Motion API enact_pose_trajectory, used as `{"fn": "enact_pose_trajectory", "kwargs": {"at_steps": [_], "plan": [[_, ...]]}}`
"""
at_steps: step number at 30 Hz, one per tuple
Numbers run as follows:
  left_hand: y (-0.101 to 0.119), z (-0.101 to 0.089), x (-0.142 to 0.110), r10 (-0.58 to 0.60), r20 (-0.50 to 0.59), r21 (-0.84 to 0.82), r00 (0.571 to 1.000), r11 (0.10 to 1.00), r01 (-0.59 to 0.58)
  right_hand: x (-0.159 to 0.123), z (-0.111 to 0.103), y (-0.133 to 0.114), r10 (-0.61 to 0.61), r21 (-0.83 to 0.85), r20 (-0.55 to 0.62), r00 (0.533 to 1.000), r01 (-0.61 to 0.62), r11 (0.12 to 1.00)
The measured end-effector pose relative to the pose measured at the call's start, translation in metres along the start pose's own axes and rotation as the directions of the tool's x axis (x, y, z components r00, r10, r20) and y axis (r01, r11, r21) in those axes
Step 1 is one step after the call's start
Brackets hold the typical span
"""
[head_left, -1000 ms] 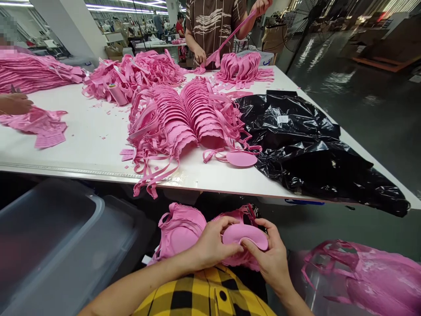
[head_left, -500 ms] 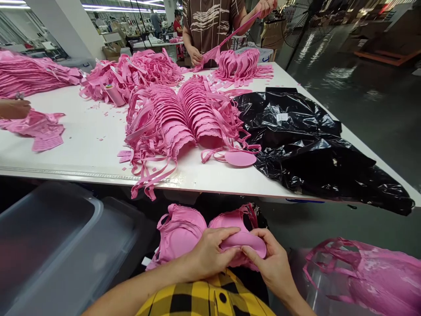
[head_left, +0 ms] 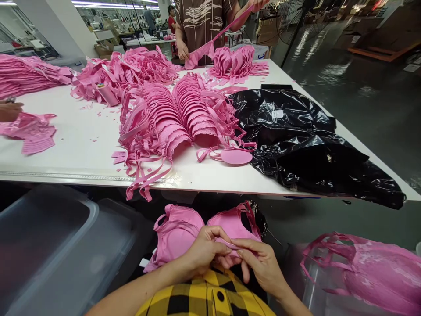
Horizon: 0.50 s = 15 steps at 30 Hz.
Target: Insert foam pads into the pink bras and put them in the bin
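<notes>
A pink bra (head_left: 180,239) lies spread over my lap, its cups facing up. Just above its right-hand cup, my left hand (head_left: 204,249) pinches one end of a pink bra pad (head_left: 226,244). My right hand (head_left: 265,262) grips the pad's other end, thumb and fingers pressed together. Folded narrow between the two hands, the pad is mostly covered by fingers. A similar oval pink pad (head_left: 236,156) rests on the table's near edge, beside a thin strap.
The white table (head_left: 82,153) carries a nested stack of pink bras (head_left: 171,118) and black plastic bags (head_left: 315,140). Clear plastic bins (head_left: 66,259) stand at lower left; pink bras (head_left: 378,272) hang over another bin. Across the table, a person (head_left: 204,26) stretches a pink piece.
The pad was flatter and more visible between my hands; now it is folded narrower and my fingers cover more of it. My view has shifted slightly to the right.
</notes>
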State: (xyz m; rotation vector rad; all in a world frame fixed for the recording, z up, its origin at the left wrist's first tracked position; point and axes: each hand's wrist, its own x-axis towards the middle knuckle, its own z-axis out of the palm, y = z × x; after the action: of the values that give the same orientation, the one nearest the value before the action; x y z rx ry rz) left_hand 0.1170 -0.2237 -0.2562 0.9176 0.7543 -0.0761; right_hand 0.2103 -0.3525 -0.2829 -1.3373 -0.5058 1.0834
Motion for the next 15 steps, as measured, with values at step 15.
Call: {"fn": "enact_pose_trajectory", "kwargs": {"at_steps": [15], "plan": [[0.001, -0.023, -0.013, 0.525, 0.497, 0.673, 0.691, 0.269, -0.689, -0.004, 0.013, 0.015, 0.159, 0.480, -0.111, 0.981, -0.087, 0.873]]}}
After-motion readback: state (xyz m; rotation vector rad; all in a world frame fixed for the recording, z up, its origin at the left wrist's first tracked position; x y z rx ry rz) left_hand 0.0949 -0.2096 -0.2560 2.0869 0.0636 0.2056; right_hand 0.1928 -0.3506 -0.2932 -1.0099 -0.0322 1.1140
